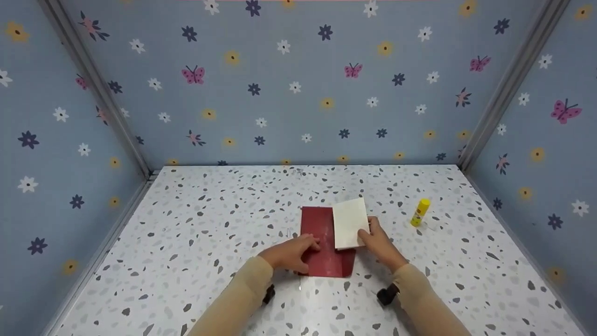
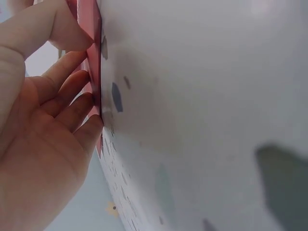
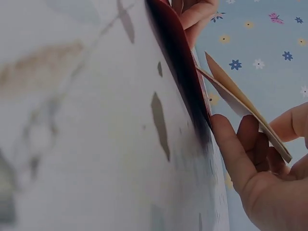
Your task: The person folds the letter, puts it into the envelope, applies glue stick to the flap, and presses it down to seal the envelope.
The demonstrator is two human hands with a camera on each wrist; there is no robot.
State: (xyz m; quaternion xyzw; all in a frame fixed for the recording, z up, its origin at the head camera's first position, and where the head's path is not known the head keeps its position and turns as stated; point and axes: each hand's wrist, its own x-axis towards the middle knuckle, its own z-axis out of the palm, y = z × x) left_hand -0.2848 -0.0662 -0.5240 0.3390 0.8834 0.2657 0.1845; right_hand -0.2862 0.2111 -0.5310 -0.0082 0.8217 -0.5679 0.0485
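Note:
A dark red sheet of card or paper [image 1: 319, 228] lies on the speckled tabletop, its lower right corner slanted. My left hand [image 1: 291, 254] rests on its left side, fingertips pressing down on the red surface with fingers fairly straight. Over the sheet's right half, my right hand [image 1: 381, 242] pinches a cream folded paper [image 1: 350, 224] at its right edge, thumb on top and fingers beneath. In the right wrist view this cream paper shows two layers slightly parted, tilted up from the red sheet. A yellow glue stick [image 1: 420, 213] stands to the right of my right hand.
The white tabletop [image 1: 210, 224] has grey speckles. Blue flowered panels [image 1: 280, 102] rise at the back and on both sides, with grey metal posts [image 1: 508, 84] at the corners. A black strap piece [image 1: 387, 295] shows under the right wrist.

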